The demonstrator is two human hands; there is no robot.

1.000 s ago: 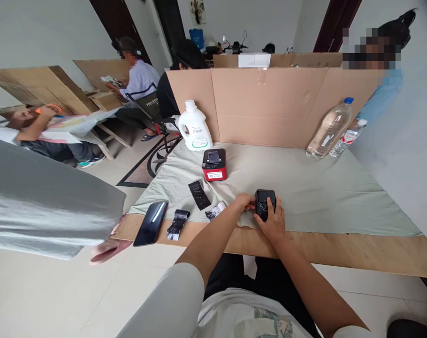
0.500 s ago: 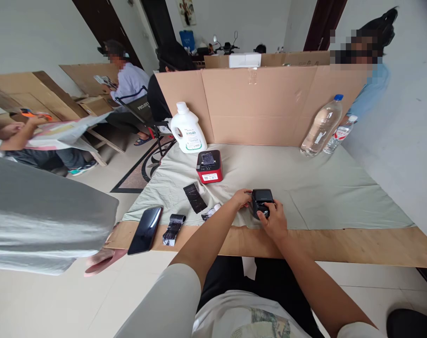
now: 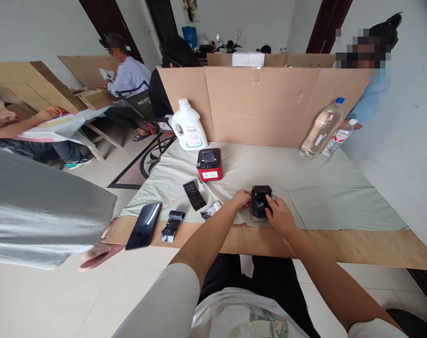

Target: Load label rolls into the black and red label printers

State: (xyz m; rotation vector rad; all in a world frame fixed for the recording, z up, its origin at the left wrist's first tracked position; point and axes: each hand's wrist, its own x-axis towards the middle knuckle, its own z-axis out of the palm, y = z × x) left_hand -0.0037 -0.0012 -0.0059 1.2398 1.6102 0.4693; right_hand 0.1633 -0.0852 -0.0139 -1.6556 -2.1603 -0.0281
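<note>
A small black box-shaped device stands on the pale green cloth near the table's front edge. My left hand holds its left side with thumb and fingers. My right hand rests against its front right, fingers on the device. A curled strip of printed paper lies just left of my left hand.
A red and black device, a white jug, two water bottles, a black phone, dark paper strips and a cardboard screen are on the table. Another person's sleeve is at left; people sit behind.
The black device has gone from lying flat under my right palm to standing more upright between both hands. My right hand slid from its top to its front right side.
</note>
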